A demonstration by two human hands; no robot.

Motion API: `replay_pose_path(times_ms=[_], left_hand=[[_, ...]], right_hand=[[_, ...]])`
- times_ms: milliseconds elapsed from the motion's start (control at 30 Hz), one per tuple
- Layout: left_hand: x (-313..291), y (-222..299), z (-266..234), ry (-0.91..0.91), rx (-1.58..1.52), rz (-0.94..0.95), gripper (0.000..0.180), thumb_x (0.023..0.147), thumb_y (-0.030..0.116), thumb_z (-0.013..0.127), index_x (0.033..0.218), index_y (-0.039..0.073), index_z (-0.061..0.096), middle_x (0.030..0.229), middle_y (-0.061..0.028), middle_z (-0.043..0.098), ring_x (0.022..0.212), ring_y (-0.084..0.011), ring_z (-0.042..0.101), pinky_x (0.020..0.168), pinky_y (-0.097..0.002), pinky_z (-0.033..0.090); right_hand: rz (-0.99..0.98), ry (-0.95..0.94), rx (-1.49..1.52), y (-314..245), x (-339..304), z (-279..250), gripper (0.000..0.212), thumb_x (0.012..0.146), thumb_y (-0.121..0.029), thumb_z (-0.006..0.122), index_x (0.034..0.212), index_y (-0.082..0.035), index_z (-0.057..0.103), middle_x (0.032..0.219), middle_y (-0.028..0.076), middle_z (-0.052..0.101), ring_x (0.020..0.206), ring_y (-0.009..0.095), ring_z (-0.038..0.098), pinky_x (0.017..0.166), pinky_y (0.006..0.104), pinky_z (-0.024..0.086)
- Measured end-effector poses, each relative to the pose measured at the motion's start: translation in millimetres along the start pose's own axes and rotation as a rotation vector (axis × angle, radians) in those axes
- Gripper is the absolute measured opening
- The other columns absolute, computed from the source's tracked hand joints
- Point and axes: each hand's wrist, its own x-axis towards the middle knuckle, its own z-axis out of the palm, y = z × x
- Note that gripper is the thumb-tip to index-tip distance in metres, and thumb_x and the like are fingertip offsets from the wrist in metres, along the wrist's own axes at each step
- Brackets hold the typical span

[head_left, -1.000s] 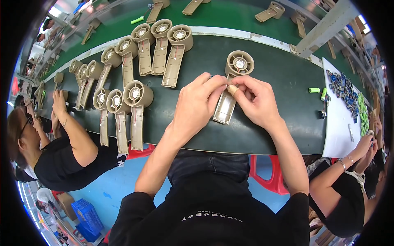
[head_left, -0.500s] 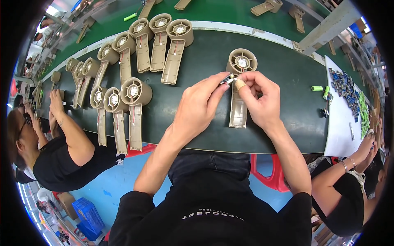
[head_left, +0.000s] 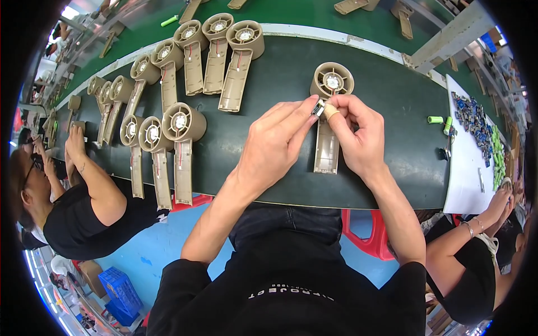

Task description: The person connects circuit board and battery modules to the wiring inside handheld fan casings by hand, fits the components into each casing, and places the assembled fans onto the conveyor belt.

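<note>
A beige handheld fan half-shell (head_left: pixel 327 152) lies in front of me, its round fan head (head_left: pixel 332 81) away from me and its open handle toward me. Over the top of the handle, my left hand (head_left: pixel 276 134) pinches a small circuit board (head_left: pixel 318 107) between thumb and fingers. My right hand (head_left: pixel 358 131) meets it from the other side, thumb and forefinger closed against the board's edge. A tan finger cover (head_left: pixel 331 111) is on one of its digits. Whatever the right fingertips pinch is hidden; fan leads probably run there, but I cannot make them out.
Several matching fan shells (head_left: pixel 184 123) with red wires stand in rows at left. On the right, a white board (head_left: pixel 468 185) bears heaped circuit boards (head_left: pixel 473 123) and green battery cells (head_left: pixel 497 157). Two loose cells (head_left: pixel 435 120) lie beside it. Co-workers sit on both sides.
The small circuit board has been tilted in my left fingers, so more of its face shows. My right fingertips have shifted slightly against it. The whole view has moved a little.
</note>
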Motion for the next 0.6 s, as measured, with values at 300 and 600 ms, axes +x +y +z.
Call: replay_pose_path(times_ms=[300,600], left_hand=[[-0.5,-0.7,0.0,-0.008,0.058,0.033,0.033,0.085,-0.002,0.070,0.117,-0.002,0.067,0.097,-0.0155,0.070,0.084,-0.0285,0.067,0.073,-0.0357,0.053],[3.1,-6.2,-4.8,-0.042,0.018,0.117,0.033,0.084,-0.003,0.068,0.117,-0.002,0.066,0.093,-0.0139,0.067,0.081,-0.0284,0.063,0.071,-0.0370,0.051]], right_hand=[[-0.383,0.158,-0.466,-2.3,3.4,1.4,0.013,0.085,-0.004,0.071,0.097,-0.002,0.066,0.090,0.006,0.063,0.061,0.014,0.060,0.055,0.0259,0.048],[-0.581,0.175,-0.561,-0.5,4.6,3.5,0.015,0.080,0.002,0.069,0.094,-0.002,0.065,0.091,0.010,0.064,0.071,0.026,0.066,0.060,0.0327,0.053]])
